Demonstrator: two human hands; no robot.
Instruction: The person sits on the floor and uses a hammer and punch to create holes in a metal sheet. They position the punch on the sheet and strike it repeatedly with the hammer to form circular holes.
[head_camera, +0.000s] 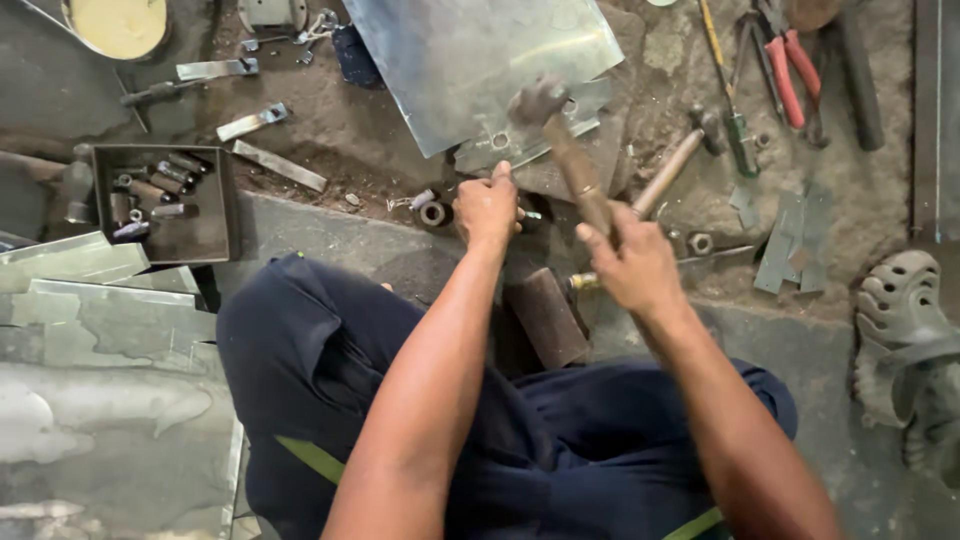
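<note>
Right hand (632, 268) wrapped tight round hammer (560, 140) handle, head blurred, raised above metal sheet (470, 50). Left hand (487, 208), grip pressed together, pinned small workpiece just below sheet's near edge, likely steadying it for blow; piece itself hidden under fingers. Second hammer (690, 150) lay right of sheet. One dark tray (228, 200) of several short cylinders sat left of sheet, on floor. Red-handled pliers (790, 70), one pair, far right of sheet.

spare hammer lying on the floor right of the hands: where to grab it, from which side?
Grip the spare hammer on its pale wooden handle, at the lower free end near the right hand. It lies flat and slanted, head pointing up-right toward the screwdriver. Probably best to come from above, fingers across the shaft; the raised hammer overlaps that end.
</note>
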